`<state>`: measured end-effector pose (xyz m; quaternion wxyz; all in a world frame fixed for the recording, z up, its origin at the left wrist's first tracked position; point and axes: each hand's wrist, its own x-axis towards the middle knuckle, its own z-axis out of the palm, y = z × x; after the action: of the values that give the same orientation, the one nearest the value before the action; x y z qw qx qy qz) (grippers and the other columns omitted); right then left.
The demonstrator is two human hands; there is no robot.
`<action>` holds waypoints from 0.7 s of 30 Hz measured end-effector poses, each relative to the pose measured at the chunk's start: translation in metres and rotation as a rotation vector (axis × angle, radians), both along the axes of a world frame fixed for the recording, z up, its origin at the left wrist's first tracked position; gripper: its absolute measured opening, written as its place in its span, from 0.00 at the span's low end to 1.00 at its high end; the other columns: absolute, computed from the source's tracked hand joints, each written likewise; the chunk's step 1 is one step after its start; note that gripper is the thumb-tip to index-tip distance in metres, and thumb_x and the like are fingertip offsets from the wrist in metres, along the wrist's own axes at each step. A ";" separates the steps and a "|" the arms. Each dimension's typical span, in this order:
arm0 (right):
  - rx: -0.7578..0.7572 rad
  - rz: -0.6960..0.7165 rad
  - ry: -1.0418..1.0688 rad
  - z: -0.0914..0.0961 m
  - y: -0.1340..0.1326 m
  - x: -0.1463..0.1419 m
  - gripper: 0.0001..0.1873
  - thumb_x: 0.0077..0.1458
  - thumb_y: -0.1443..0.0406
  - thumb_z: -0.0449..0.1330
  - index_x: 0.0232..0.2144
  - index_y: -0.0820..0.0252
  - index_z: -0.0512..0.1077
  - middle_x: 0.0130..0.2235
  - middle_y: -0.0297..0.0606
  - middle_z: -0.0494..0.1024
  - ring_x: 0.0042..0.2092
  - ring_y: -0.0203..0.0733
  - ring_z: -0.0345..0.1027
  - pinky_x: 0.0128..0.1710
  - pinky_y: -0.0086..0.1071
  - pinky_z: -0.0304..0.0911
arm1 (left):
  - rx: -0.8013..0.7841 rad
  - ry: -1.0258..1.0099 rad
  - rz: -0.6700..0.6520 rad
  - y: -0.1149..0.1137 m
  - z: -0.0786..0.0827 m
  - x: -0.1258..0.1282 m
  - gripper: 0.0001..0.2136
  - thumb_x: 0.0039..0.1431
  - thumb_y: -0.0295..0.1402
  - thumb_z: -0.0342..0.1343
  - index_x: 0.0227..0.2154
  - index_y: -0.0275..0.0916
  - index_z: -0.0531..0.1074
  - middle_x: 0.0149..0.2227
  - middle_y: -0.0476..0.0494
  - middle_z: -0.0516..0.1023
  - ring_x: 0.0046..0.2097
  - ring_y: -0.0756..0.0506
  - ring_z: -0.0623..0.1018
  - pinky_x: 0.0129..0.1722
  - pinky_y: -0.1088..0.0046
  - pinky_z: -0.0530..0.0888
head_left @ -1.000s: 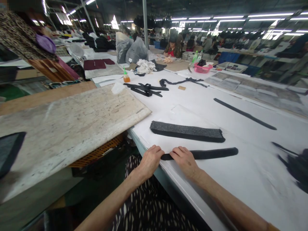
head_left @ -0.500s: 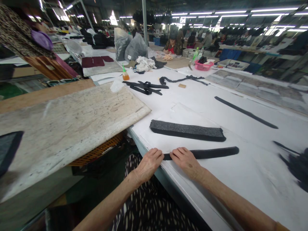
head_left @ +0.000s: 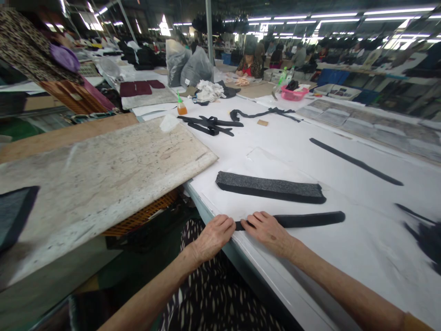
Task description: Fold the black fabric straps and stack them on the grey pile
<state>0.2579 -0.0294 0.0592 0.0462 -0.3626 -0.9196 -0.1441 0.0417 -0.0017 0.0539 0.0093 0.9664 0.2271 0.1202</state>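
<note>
A narrow black fabric strip (head_left: 310, 219) lies along the near edge of the white table (head_left: 361, 257). At its left end, my left hand (head_left: 217, 232) has its fingers closed on the strip. My right hand (head_left: 263, 228) grips the same strip a short way to the right, fingers bent and pressed together. The fingertips partly cover the cloth between them. Just beyond the hands rests a stack of dark grey strips (head_left: 270, 186), its front edge black, touched by neither hand.
A stained pale board (head_left: 103, 170) juts in from the left. Loose black strips (head_left: 212, 124) lie farther back, near an orange glue bottle (head_left: 181, 106). Another strip (head_left: 356, 161) lies to the right, with a dark bundle (head_left: 425, 241) at the right edge. A pink basket (head_left: 294, 94) stands behind.
My right fingers have shifted slightly left along the strip, closer to my left hand. The whole view has moved a little; the other things lie as before.
</note>
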 end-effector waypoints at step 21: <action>-0.003 -0.057 0.012 0.004 -0.004 -0.009 0.16 0.55 0.75 0.52 0.47 0.64 0.65 0.36 0.41 0.69 0.36 0.42 0.59 0.35 0.35 0.54 | -0.728 -0.782 0.770 -0.015 -0.005 -0.022 0.12 0.58 0.39 0.47 0.32 0.37 0.72 0.29 0.47 0.73 0.32 0.47 0.71 0.33 0.72 0.68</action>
<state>0.2490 -0.0335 0.0631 0.0468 -0.3896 -0.9088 -0.1419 0.0200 -0.0166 0.0492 0.3739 0.6360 0.5627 0.3728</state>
